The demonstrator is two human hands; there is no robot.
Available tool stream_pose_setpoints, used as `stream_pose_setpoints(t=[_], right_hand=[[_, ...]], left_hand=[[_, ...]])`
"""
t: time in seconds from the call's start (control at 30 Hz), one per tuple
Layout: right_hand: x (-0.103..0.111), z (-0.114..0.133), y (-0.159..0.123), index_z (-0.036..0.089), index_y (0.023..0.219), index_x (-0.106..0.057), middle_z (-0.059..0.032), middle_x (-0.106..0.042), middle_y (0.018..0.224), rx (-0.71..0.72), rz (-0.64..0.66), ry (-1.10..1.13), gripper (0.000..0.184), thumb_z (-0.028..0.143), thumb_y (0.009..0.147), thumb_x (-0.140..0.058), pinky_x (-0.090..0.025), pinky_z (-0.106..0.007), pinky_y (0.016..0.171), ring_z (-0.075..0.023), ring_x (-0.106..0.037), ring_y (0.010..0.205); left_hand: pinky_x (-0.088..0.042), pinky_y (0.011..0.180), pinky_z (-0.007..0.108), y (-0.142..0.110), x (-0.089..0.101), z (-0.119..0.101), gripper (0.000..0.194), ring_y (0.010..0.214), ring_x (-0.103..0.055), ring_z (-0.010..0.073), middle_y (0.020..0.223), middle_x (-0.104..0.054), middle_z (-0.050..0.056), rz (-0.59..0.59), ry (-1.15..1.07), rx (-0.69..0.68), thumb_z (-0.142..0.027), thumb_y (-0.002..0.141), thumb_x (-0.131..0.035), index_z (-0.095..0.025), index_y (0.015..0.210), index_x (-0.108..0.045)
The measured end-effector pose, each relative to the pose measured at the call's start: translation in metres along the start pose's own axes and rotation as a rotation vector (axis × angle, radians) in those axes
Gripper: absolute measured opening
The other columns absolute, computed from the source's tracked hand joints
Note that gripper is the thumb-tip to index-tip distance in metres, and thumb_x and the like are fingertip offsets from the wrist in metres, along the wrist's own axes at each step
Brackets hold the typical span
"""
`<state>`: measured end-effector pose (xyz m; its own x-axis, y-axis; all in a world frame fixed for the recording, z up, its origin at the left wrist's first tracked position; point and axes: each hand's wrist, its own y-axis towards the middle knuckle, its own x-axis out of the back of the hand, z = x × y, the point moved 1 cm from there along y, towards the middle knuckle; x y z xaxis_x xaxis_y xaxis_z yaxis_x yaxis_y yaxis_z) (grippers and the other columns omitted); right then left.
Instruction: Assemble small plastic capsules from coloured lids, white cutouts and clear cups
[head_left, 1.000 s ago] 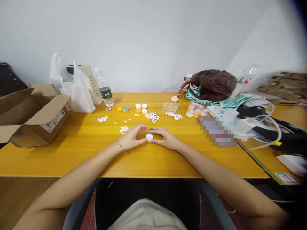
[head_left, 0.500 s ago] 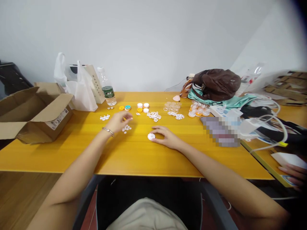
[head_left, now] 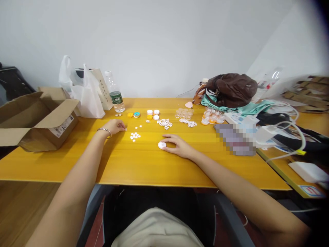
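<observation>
My left hand (head_left: 115,127), with a bracelet at the wrist, is over the left part of the table, its fingers pinched together. A small white piece (head_left: 125,129) shows at its fingertips. Just right of it lie several small white discs (head_left: 134,136) loose on the tabletop. Between thumb and fingers my right hand (head_left: 179,146) grips a round white plastic case (head_left: 162,145), which rests on the table. Beyond the hands are openwork white pieces (head_left: 165,124), stacked white and orange round cases (head_left: 153,115), and an orange and a teal ring (head_left: 133,115).
An open cardboard box (head_left: 58,128), a white plastic bag (head_left: 88,99) and a water bottle (head_left: 117,97) stand left. Clear rings (head_left: 183,113), clear-and-orange parts (head_left: 212,116), a blurred-out flat object (head_left: 233,140), a brown bag (head_left: 232,90) and cables (head_left: 304,137) are on the right.
My left hand has moved left and away from the small white discs, its fingers now closed. My right hand keeps its hold on the white case. Another person's hand at far right has left view.
</observation>
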<state>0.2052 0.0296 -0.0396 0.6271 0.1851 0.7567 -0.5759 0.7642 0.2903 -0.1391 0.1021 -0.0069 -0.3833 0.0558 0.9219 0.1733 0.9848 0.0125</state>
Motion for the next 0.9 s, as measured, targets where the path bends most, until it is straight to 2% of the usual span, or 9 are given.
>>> stream_pose_setpoints(t=[0.27, 0.5, 0.67, 0.77, 0.9], right_hand=[[0.001, 0.002, 0.000, 0.026, 0.104, -0.061, -0.0068, -0.050, 0.123, -0.004, -0.001, -0.011, 0.032, 0.042, 0.077, -0.056, -0.034, -0.040, 0.099, -0.0228, -0.047, 0.114], [0.004, 0.006, 0.000, 0.028, 0.107, -0.060, -0.0064, -0.049, 0.124, 0.015, 0.022, -0.052, 0.034, 0.041, 0.077, -0.056, -0.033, -0.041, 0.099, -0.0238, -0.045, 0.116], [0.005, 0.006, 0.000, 0.027, 0.113, -0.056, -0.0053, -0.050, 0.124, 0.009, 0.016, 0.008, 0.040, 0.040, 0.075, -0.058, -0.033, -0.040, 0.100, -0.0228, -0.044, 0.117], [0.008, 0.007, 0.002, 0.024, 0.111, -0.057, -0.0049, -0.056, 0.117, -0.030, -0.056, 0.109, 0.037, 0.037, 0.076, -0.057, -0.036, -0.037, 0.098, -0.0198, -0.050, 0.110], [0.011, 0.011, 0.005, 0.019, 0.090, -0.063, -0.0045, -0.065, 0.094, -0.113, -0.231, 0.183, 0.020, 0.032, 0.077, -0.054, -0.044, -0.032, 0.085, -0.0164, -0.059, 0.089]], left_hand=[[-0.045, 0.064, 0.022, 0.002, 0.002, -0.003, 0.015, 0.072, -0.061, 0.0168, 0.076, -0.069, 0.002, -0.009, 0.047, 0.006, -0.031, 0.063, -0.056, -0.020, 0.069, -0.064], [-0.045, 0.059, 0.020, 0.000, -0.001, -0.003, 0.021, 0.068, -0.061, 0.0161, 0.075, -0.068, 0.002, 0.033, 0.040, 0.028, -0.035, 0.061, -0.056, -0.018, 0.071, -0.063], [-0.044, 0.059, 0.021, -0.002, 0.004, -0.006, 0.019, 0.066, -0.060, 0.0157, 0.071, -0.067, 0.002, 0.037, 0.041, 0.039, -0.035, 0.060, -0.058, -0.018, 0.069, -0.062], [-0.044, 0.060, 0.022, -0.011, 0.008, -0.029, 0.019, 0.066, -0.058, 0.0150, 0.070, -0.065, 0.002, -0.014, 0.012, 0.001, -0.034, 0.061, -0.058, -0.017, 0.070, -0.060], [-0.043, 0.064, 0.021, -0.035, -0.006, -0.090, 0.018, 0.066, -0.056, 0.0120, 0.071, -0.063, 0.001, -0.112, -0.224, -0.266, -0.031, 0.068, -0.055, -0.015, 0.074, -0.060]])
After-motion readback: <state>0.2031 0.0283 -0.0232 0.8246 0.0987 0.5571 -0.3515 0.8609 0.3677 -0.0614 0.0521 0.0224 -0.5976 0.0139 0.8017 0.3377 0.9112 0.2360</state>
